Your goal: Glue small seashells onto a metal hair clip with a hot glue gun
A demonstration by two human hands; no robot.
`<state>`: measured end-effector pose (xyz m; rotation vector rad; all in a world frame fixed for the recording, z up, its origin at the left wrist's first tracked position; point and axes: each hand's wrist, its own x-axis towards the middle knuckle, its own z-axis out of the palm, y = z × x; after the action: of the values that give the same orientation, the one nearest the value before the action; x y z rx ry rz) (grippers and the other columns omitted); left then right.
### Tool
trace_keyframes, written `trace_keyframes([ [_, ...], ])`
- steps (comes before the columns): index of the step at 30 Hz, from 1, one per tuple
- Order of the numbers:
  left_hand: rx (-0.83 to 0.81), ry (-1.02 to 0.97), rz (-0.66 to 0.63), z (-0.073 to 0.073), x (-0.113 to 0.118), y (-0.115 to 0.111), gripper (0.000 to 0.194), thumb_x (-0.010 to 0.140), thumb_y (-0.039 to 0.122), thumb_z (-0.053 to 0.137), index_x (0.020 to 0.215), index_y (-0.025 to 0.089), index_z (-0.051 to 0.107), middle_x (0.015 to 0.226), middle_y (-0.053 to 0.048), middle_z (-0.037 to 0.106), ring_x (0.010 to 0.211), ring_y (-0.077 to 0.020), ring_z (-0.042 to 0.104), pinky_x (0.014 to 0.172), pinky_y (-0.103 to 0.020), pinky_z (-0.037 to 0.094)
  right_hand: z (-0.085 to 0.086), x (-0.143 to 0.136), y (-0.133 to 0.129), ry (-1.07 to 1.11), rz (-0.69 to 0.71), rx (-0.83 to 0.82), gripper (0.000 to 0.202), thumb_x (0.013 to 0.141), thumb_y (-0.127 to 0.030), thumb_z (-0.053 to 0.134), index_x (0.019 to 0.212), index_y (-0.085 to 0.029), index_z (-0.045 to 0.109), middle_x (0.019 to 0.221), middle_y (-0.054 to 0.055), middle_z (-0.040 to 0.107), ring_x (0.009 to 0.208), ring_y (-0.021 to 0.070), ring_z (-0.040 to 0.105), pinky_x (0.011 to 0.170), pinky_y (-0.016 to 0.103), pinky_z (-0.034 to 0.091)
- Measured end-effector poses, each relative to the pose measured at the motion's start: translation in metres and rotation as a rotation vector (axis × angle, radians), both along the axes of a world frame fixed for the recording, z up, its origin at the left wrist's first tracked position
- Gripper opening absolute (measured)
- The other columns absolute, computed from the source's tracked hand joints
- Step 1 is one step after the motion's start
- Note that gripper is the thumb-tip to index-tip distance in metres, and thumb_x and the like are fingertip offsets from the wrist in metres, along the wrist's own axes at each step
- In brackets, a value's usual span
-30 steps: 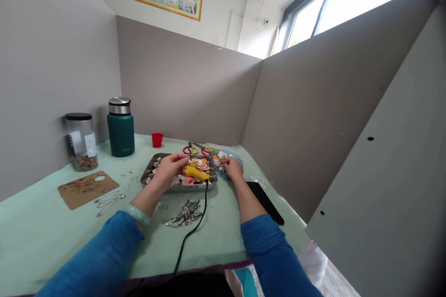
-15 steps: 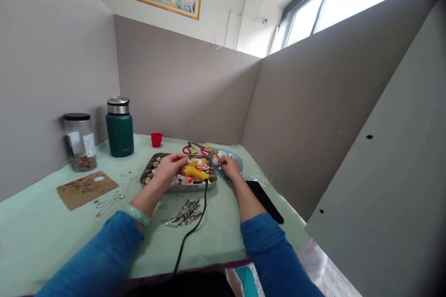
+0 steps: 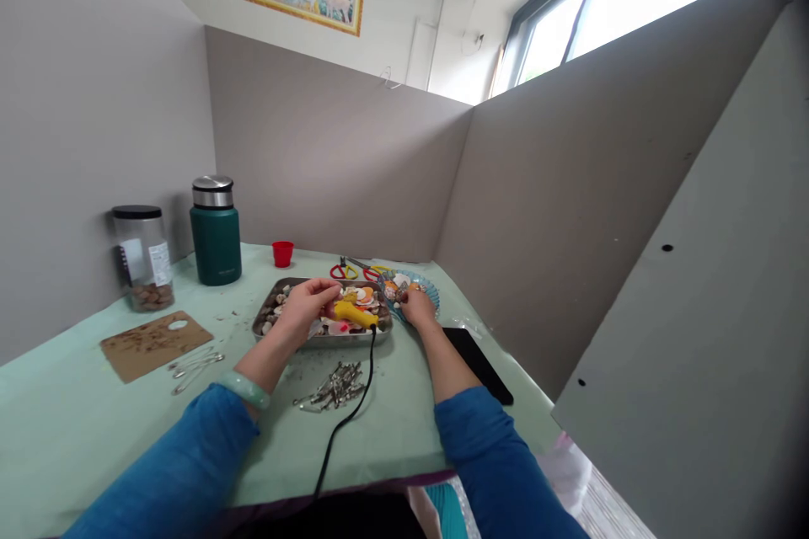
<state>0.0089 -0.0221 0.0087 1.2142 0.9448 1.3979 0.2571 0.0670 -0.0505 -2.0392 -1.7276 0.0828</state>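
Observation:
My left hand [image 3: 313, 301] hovers over a metal tray [image 3: 316, 340] of shells and small stones, thumb and fingers pinched together. Whatever it may hold is too small to make out. Right beside those fingertips lies a yellow glue gun [image 3: 356, 314], resting across the tray with its black cord running down toward me. My right hand [image 3: 417, 306] reaches into a blue glass dish [image 3: 434, 290] of shells, its fingers closed down among them. The fingertips partly hide what they touch there.
A pile of metal pins [image 3: 338, 387] and large safety pins [image 3: 197, 366] lie nearer me. Leftward are a brown board [image 3: 155, 349], a clear jar [image 3: 142, 257] and a green flask [image 3: 216, 240]. Scissors [image 3: 345, 271] and a red cup [image 3: 282, 253] stand behind; a black tablet-like slab [image 3: 480, 366] lies right.
My right hand has shifted very slightly within the blue dish, showing a little more of the shells. My left hand and the glue gun stay in place.

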Motion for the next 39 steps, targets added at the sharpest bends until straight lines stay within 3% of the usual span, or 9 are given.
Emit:
trace_keyframes([
  [8, 0.008, 0.004, -0.003, -0.002, 0.0, 0.002, 0.038, 0.054, 0.038, 0.077, 0.078, 0.012, 0.063, 0.063, -0.001, 0.062, 0.045, -0.0079, 0.047, 0.047, -0.023, 0.044, -0.004, -0.002, 0.005, 0.001, -0.037, 0.031, 0.023, 0.076, -0.03, 0.062, 0.098, -0.021, 0.065, 0.098, 0.012, 0.067, 0.093, 0.0249, 0.061, 0.075, 0.03, 0.043],
  [20, 0.009, 0.006, -0.002, 0.0, 0.0, 0.001, 0.037, 0.054, 0.038, 0.077, 0.077, 0.013, 0.063, 0.066, -0.002, 0.063, 0.046, -0.008, 0.047, 0.047, -0.023, 0.044, -0.001, 0.0, 0.002, 0.063, 0.027, 0.016, 0.017, 0.073, -0.031, 0.065, 0.089, -0.026, 0.07, 0.092, 0.004, 0.069, 0.088, 0.0211, 0.061, 0.07, 0.026, 0.042],
  [30, 0.005, 0.004, 0.001, -0.001, -0.001, 0.001, 0.039, 0.054, 0.039, 0.077, 0.079, 0.012, 0.063, 0.065, -0.001, 0.062, 0.045, -0.0073, 0.047, 0.047, -0.023, 0.044, 0.001, -0.001, 0.002, 0.098, 0.046, 0.055, 0.016, 0.075, -0.024, 0.061, 0.088, -0.026, 0.071, 0.093, 0.003, 0.069, 0.087, 0.0184, 0.06, 0.07, 0.023, 0.041],
  [36, 0.03, -0.047, 0.0, -0.001, -0.009, 0.01, 0.039, 0.056, 0.037, 0.077, 0.08, 0.011, 0.063, 0.064, -0.001, 0.061, 0.042, -0.0063, 0.047, 0.045, -0.021, 0.041, 0.014, -0.005, -0.007, 0.134, 0.055, 0.148, 0.018, 0.08, -0.029, 0.057, 0.091, -0.023, 0.069, 0.093, 0.004, 0.069, 0.084, 0.0173, 0.06, 0.067, 0.022, 0.039],
  [38, 0.033, -0.089, 0.019, 0.0, -0.013, 0.013, 0.039, 0.058, 0.039, 0.075, 0.082, 0.011, 0.063, 0.059, 0.002, 0.056, 0.04, -0.0053, 0.044, 0.045, -0.021, 0.042, 0.022, -0.013, -0.014, 0.152, 0.102, 0.195, 0.02, 0.083, -0.033, 0.053, 0.092, -0.023, 0.068, 0.091, 0.002, 0.069, 0.083, 0.0155, 0.059, 0.068, 0.021, 0.039],
  [39, 0.035, -0.109, 0.031, 0.001, -0.016, 0.014, 0.039, 0.059, 0.041, 0.074, 0.082, 0.011, 0.062, 0.057, 0.003, 0.054, 0.039, -0.0049, 0.042, 0.045, -0.022, 0.043, 0.027, -0.018, -0.019, 0.175, 0.194, 0.248, 0.022, 0.084, -0.035, 0.052, 0.091, -0.023, 0.068, 0.088, 0.002, 0.069, 0.082, 0.0152, 0.059, 0.067, 0.021, 0.038],
])
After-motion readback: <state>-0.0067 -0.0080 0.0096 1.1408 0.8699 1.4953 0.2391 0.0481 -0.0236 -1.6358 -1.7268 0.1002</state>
